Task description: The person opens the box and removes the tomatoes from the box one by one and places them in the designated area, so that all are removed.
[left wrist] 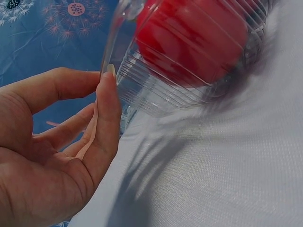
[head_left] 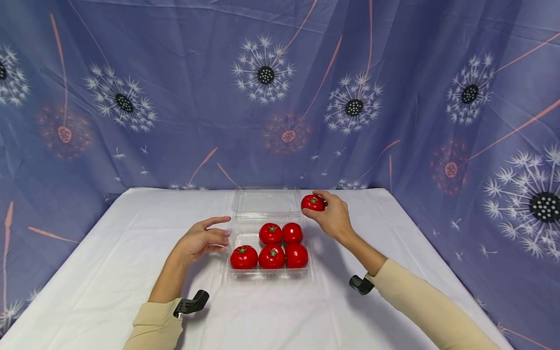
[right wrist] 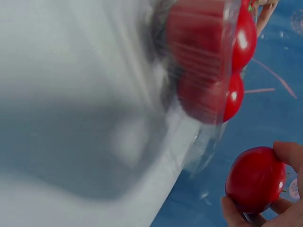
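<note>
A clear plastic clamshell container (head_left: 269,271) lies with its hinged lid (head_left: 267,200) folded back behind it. Several red tomatoes sit inside: a front row with one tomato (head_left: 243,257) at left, and a back row with tomatoes in the middle (head_left: 271,234) and at right (head_left: 292,233). My right hand (head_left: 333,214) grips another tomato (head_left: 312,202) between thumb and fingers, raised beside the lid's right edge. At the container's left wall is my left hand (head_left: 202,239), fingers loosely bent, fingertips (left wrist: 108,85) at the ribbed plastic in the left wrist view.
A white cloth (head_left: 105,272) covers the table. Behind it and at both sides hangs a blue curtain (head_left: 183,97) with dandelion prints. Black wrist cameras (head_left: 191,304) are worn at both sleeve cuffs.
</note>
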`<control>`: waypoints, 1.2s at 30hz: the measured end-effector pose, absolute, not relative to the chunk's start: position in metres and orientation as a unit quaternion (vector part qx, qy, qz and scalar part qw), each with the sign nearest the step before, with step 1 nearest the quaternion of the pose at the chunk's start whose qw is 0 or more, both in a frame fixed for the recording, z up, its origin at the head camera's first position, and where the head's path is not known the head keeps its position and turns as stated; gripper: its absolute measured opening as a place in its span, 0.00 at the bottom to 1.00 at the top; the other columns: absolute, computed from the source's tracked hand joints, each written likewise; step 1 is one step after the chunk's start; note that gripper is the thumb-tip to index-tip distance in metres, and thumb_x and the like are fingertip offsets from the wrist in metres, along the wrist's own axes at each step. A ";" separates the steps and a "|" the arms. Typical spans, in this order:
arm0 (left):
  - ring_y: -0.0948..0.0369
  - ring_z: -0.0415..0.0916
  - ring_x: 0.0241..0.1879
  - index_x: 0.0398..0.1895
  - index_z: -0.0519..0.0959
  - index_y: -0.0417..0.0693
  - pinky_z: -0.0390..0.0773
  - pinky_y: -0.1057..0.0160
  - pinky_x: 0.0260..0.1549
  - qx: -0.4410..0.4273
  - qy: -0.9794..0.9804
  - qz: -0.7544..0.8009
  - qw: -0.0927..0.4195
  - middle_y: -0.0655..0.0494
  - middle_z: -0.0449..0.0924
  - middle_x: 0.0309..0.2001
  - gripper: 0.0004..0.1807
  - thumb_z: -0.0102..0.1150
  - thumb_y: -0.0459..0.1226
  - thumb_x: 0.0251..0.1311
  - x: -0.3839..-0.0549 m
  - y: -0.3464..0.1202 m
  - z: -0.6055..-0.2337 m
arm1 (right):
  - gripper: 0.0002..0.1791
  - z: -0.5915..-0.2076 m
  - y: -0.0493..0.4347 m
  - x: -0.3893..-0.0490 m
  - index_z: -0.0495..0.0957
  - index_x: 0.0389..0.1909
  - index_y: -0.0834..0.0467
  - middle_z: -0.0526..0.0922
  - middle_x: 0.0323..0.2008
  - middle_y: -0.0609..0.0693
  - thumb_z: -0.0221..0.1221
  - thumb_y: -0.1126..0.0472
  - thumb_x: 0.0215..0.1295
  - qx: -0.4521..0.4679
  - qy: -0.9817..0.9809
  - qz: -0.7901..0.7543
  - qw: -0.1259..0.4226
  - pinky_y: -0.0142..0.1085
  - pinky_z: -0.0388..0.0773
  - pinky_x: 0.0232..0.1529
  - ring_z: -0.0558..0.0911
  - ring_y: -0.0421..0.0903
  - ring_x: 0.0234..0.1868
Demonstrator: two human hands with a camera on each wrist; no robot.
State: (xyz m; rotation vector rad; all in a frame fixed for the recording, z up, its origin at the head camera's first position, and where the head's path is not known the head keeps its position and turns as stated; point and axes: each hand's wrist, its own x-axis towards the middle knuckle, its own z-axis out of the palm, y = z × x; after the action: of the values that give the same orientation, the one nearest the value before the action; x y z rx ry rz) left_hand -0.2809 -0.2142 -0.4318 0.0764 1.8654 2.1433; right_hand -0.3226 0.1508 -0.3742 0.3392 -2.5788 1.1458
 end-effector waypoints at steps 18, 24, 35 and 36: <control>0.62 0.83 0.31 0.77 0.58 0.35 0.87 0.64 0.32 0.020 0.648 0.746 0.149 0.50 0.82 0.39 0.42 0.61 0.22 0.57 -0.279 -0.214 -0.431 | 0.34 -0.411 0.184 -0.345 0.78 0.62 0.60 0.83 0.56 0.62 0.74 0.54 0.55 0.037 -0.902 0.393 0.178 0.53 0.82 0.56 0.81 0.61 0.57; 0.62 0.83 0.31 0.77 0.59 0.37 0.87 0.64 0.33 0.024 0.640 0.752 0.152 0.52 0.82 0.39 0.42 0.62 0.22 0.57 -0.279 -0.215 -0.431 | 0.34 -0.423 0.184 -0.351 0.78 0.62 0.61 0.84 0.56 0.63 0.75 0.54 0.53 0.027 -0.899 0.397 0.185 0.54 0.79 0.58 0.82 0.63 0.56; 0.62 0.83 0.32 0.77 0.58 0.35 0.87 0.63 0.33 0.020 0.650 0.745 0.148 0.49 0.81 0.41 0.42 0.60 0.21 0.57 -0.280 -0.212 -0.430 | 0.35 -0.444 0.192 -0.360 0.77 0.64 0.62 0.83 0.56 0.64 0.72 0.56 0.55 0.004 -0.908 0.379 0.180 0.55 0.80 0.58 0.82 0.64 0.56; 0.62 0.83 0.32 0.77 0.58 0.35 0.87 0.64 0.33 0.021 0.651 0.744 0.149 0.49 0.81 0.41 0.42 0.60 0.21 0.57 -0.280 -0.212 -0.430 | 0.35 -0.446 0.193 -0.361 0.77 0.64 0.62 0.83 0.56 0.64 0.72 0.56 0.55 0.002 -0.908 0.379 0.180 0.55 0.80 0.58 0.82 0.64 0.57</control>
State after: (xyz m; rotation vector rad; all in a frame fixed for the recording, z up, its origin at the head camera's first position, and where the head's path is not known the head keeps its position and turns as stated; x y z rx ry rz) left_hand -0.2803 -0.2120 -0.4303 0.0599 1.8715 2.1389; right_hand -0.3609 0.1926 -0.4456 0.0047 -2.5656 1.0697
